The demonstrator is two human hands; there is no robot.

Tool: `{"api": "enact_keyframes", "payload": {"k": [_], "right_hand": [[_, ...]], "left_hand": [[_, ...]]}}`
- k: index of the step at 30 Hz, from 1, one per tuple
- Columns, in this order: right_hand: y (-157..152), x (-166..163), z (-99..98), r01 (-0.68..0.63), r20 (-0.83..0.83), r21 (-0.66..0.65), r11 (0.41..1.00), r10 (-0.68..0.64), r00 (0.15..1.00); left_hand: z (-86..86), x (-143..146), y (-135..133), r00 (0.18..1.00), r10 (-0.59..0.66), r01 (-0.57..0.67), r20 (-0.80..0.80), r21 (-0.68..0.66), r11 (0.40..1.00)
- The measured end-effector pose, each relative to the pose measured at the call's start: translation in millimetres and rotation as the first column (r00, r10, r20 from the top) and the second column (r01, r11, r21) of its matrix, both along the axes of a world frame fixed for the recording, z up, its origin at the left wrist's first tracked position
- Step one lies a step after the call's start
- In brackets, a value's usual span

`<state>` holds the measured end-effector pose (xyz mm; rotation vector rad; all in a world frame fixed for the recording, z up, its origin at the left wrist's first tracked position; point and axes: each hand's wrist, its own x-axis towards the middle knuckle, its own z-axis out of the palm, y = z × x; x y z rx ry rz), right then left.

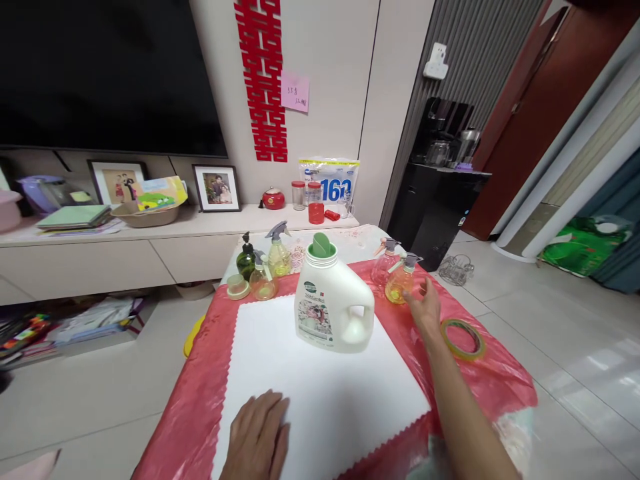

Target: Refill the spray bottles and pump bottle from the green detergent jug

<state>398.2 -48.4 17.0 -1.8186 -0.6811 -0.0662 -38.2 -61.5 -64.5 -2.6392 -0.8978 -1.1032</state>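
A white laundry detergent jug [334, 310] with a green spout stands upright, uncapped, on the white sheet [320, 400] with zigzag edges. My left hand [259, 433] lies flat on the sheet's near left part, holding nothing. Beside an orange spray bottle [396, 288] is my right hand [425, 307], fingers apart. Its thumb comes close to the bottle; whether they touch I cannot tell. Just behind it stands a pink spray bottle [383, 270]. Left of the jug are a yellow spray bottle [279, 259], a peach spray bottle [263, 285] and a dark green pump bottle [246, 261].
A roll of tape [481, 343] lies on the red plastic cover [185, 407] right of my forearm. At the table's far left is a small greenish cap [238, 287]. Behind runs a low cabinet [200, 233] with jars, framed photos and a basket. A wire rack [456, 269] sits on the floor.
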Motion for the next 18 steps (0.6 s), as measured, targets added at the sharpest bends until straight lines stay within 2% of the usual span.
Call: {"api": "enact_keyframes", "payload": {"k": [3,5,8,11,14,16,18], "right_hand": [[-18.5,-17.6,0.1,-0.058,-0.101,0.113,0.992,0.069,0.992],[-27.8,-29.7,-1.2,-0.066,-0.177,0.202,0.977,0.103,0.979],[-35.1,-40.6,-2.4,-0.064,-0.286,0.287,0.956,0.15,0.946],[-38.0,-42.9,-1.2,-0.081,-0.358,0.34,0.937,0.209,0.91],[-41.6,-42.6,1.1,-0.063,-0.415,0.386,0.92,0.234,0.879],[-44.2,-43.2,2.8,-0.051,-0.439,0.392,0.919,0.235,0.867],[-46.2,-44.6,5.1,-0.039,-0.445,0.404,0.914,0.234,0.864]], "left_hand": [[6.5,2.2,-4.8,1.0,0.016,-0.016,-0.008,-0.012,1.0],[15.7,5.4,-11.0,0.999,0.013,-0.016,-0.03,-0.08,0.997],[32.6,10.8,-17.6,0.997,0.006,-0.027,-0.076,-0.277,0.96],[49.0,12.1,-10.3,0.995,-0.02,-0.031,-0.095,-0.506,0.862],[65.2,8.1,20.7,1.0,0.006,0.007,0.017,-0.669,0.744],[77.7,6.2,54.0,0.986,0.124,-0.005,0.115,-0.717,0.697],[92.7,7.9,91.8,0.948,0.267,-0.061,0.17,-0.729,0.682]]}}
